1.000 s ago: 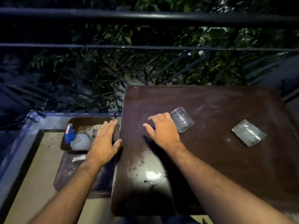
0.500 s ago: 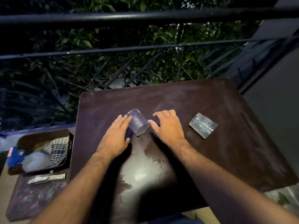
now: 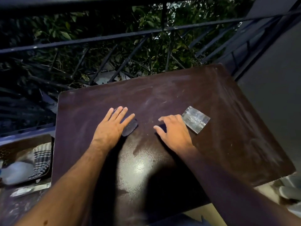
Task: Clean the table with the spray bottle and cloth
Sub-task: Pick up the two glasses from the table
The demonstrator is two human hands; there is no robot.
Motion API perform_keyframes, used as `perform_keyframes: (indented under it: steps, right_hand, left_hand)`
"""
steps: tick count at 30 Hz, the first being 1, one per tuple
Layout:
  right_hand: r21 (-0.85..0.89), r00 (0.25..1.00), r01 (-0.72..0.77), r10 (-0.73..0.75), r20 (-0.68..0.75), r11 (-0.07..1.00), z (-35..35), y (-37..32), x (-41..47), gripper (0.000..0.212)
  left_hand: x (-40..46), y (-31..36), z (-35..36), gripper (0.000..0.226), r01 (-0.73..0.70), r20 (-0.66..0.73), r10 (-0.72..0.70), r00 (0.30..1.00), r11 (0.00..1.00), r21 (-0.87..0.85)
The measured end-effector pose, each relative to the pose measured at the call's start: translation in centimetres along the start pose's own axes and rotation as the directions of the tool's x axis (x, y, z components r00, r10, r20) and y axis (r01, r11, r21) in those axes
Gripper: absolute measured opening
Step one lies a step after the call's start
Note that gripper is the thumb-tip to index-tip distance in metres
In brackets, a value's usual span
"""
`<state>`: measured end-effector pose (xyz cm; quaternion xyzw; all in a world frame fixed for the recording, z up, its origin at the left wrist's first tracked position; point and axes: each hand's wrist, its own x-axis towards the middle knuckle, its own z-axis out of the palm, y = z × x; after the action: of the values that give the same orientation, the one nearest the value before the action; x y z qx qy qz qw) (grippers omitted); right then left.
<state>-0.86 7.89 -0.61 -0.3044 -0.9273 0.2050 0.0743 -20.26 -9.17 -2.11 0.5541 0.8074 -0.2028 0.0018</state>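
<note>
- A person leans over a dark brown, dusty square worktop (image 3: 162, 95) on a balcony at night.
- The left hand (image 3: 112, 126) lies flat, fingers spread and released, over a small clear plastic piece (image 3: 130, 128).
- The right hand (image 3: 174, 134) hovers, fingers loosely curled and grasping nothing, just beside a crinkled clear plastic packet (image 3: 195, 119).
- The checked cloth (image 3: 41, 159) and the blurred pale spray bottle (image 3: 16, 172) sit in a dark tray (image 3: 24, 139) left of the worktop.
- The cloth looks soft and light, easy to bunch; the bottle is likely best taken round its body.
- No writing is legible.
</note>
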Motion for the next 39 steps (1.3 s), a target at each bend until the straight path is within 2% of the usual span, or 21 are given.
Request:
perform_keyframes:
  steps: [4, 5, 7, 8, 10, 12, 14, 20, 23, 26, 28, 31, 33, 37, 39]
  right_hand:
    - [0.010, 1.000, -0.013, 0.013, -0.011, 1.000, -0.2, 0.8, -0.2, 0.041]
    - [0.011, 1.000, -0.019, 0.020, -0.011, 1.000, -0.3, 1.0, -0.3, 0.041]
    - [0.017, 0.999, -0.032, 0.032, -0.014, 0.999, -0.3, 1.2, -0.3, 0.041]
    - [0.020, 0.999, -0.038, 0.038, -0.019, 0.999, -0.3, 1.4, -0.3, 0.041]
    - [0.024, 0.999, -0.041, 0.041, -0.022, 0.999, -0.2, 1.5, -0.2, 0.041]
    - [0.031, 0.999, -0.041, 0.041, -0.020, 0.999, -0.1, 1.5, 0.0, 0.042]
    - [0.044, 0.999, -0.036, 0.038, -0.029, 0.998, 0.0, 1.5, 0.1, 0.042]
    - [0.070, 0.998, -0.028, 0.032, -0.053, 0.997, 0.5, 1.7, 0.1, 0.040]
    - [0.026, 0.995, -0.026, 0.028, -0.092, 0.999, 0.1, 1.9, 0.3, 0.039]
    - [-0.098, 0.985, -0.013, -0.004, -0.171, 0.995, -0.9, 2.5, 0.9, 0.042]
    - [-0.198, 0.986, -0.034, 0.001, -0.164, 0.980, -1.7, 3.2, 1.8, 0.054]
    - [-0.388, 0.991, -0.135, 0.123, -0.054, 0.912, -2.4, 4.1, 3.4, 0.079]
    - [-0.483, 0.971, -0.207, 0.239, 0.004, 0.851, -2.4, 4.7, 4.3, 0.087]
    - [-0.483, 0.876, -0.381, 0.475, 0.083, 0.788, -1.9, 5.9, 4.9, 0.088]
    - [-0.460, 0.879, -0.404, 0.475, 0.045, 0.791, -1.7, 6.5, 4.5, 0.080]
  left_hand:
    - [1.1, 0.8, 0.2, 0.074, 0.024, -0.044, -0.023, 0.999, 0.999, 0.022]
    - [1.2, 1.1, -0.2, 0.069, 0.049, -0.083, -0.051, 0.995, 0.999, -0.023]
    - [1.2, 1.5, -0.9, 0.069, 0.110, -0.166, -0.158, 0.973, 0.958, -0.265]
    - [1.2, 1.8, -1.4, 0.076, 0.138, -0.168, -0.228, 0.959, 0.894, -0.427]
    - [1.2, 2.5, -2.4, 0.087, 0.203, -0.094, -0.361, 0.928, 0.700, -0.685]
    - [1.5, 3.3, -3.1, 0.084, 0.255, -0.007, -0.464, 0.886, 0.501, -0.827]
    - [1.7, 4.3, -3.1, 0.084, 0.295, 0.079, -0.525, 0.847, 0.341, -0.893]
    - [1.4, 6.1, -1.1, 0.088, 0.314, 0.169, -0.577, 0.799, 0.160, -0.936]
    - [1.4, 6.3, -0.3, 0.093, 0.317, 0.216, -0.591, 0.777, 0.070, -0.946]
    - [1.2, 6.3, 0.1, 0.094, 0.304, 0.217, -0.589, 0.779, 0.052, -0.951]
    - [1.3, 6.4, 0.2, 0.093, 0.298, 0.213, -0.586, 0.782, 0.050, -0.953]
    - [1.4, 6.4, 0.2, 0.093, 0.294, 0.210, -0.588, 0.781, 0.049, -0.955]
    - [1.5, 6.4, 0.2, 0.093, 0.292, 0.208, -0.588, 0.781, 0.051, -0.955]
    - [1.5, 6.4, 0.4, 0.092, 0.292, 0.203, -0.587, 0.784, 0.058, -0.955]
    - [1.6, 6.3, 0.5, 0.093, 0.292, 0.200, -0.578, 0.791, 0.068, -0.954]
